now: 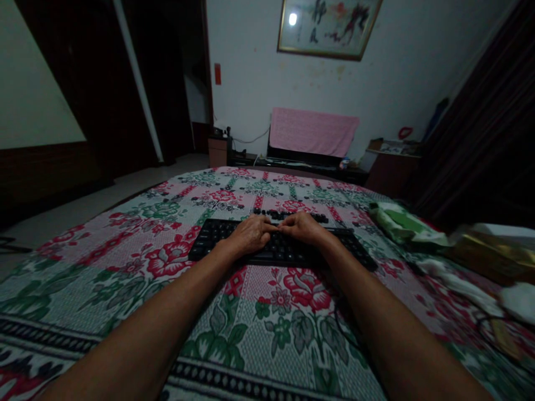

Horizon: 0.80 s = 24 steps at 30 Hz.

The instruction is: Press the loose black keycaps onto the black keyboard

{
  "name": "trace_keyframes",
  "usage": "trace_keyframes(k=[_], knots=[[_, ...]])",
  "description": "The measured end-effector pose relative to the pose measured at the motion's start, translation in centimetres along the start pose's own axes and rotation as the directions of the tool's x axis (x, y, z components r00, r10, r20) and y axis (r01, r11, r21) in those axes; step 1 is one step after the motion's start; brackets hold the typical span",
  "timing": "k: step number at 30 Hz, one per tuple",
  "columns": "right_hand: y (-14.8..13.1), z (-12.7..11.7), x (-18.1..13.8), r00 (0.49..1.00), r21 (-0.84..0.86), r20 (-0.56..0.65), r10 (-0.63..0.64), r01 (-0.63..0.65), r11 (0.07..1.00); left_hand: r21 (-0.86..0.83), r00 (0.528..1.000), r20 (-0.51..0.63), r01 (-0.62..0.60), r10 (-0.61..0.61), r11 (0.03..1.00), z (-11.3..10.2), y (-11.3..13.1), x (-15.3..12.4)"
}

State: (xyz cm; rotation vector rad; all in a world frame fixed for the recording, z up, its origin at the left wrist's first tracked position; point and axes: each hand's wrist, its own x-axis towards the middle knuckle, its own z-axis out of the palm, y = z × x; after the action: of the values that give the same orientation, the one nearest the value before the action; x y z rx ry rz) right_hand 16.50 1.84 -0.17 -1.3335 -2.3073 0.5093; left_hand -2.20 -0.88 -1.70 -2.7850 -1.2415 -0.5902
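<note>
1. Rising at the back, a pale, stained wall [242,106] fills much of the upper view.
2. Spreading towards it, a floral cloth [259,340] in red, green, pink and off-white covers the surface under both arms.
3. Against the wall, a pink cloth [313,131] drapes over something dark.
4. Above that hangs 1 framed picture [328,28], its top cut off by the view.
5. On the floral cloth, in the middle, lies a black keyboard [284,248], its long side roughly crosswise to the person and its keys facing up.
6. Well to its right, a green and white packet [401,225] rests on the same cloth.
7. Over the keyboard are 2 bare hands. The left hand [253,231] has its fingers bent, reaching towards the right; the right hand [304,227] has its fingertips drawn together, close to those of the left. Whether anything is gripped between them, I cannot tell.
8. Just beyond the keyboard's far edge sits a row of small black pieces [317,218], too small to make out singly.
</note>
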Motion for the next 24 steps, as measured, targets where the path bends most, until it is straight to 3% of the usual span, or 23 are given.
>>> trace_keyframes(k=[11,19,24], knots=[[0.5,0.4,0.5,0.995,0.005,-0.031,0.098,-0.098,0.995,-0.019,0.998,0.053,0.037,-0.036,0.999,-0.2,0.1,0.2],[-0.3,-0.6,-0.1,0.993,0.057,0.11,0.043,-0.05,0.997,-0.083,0.997,0.046,0.068,-0.064,0.994,-0.5,-0.2,0.3],[-0.4,-0.6,-0.3,0.994,-0.001,0.097,0.053,-0.053,0.999,-0.136,0.999,0.024,0.044,-0.041,0.99,-0.5,-0.7,0.1]])
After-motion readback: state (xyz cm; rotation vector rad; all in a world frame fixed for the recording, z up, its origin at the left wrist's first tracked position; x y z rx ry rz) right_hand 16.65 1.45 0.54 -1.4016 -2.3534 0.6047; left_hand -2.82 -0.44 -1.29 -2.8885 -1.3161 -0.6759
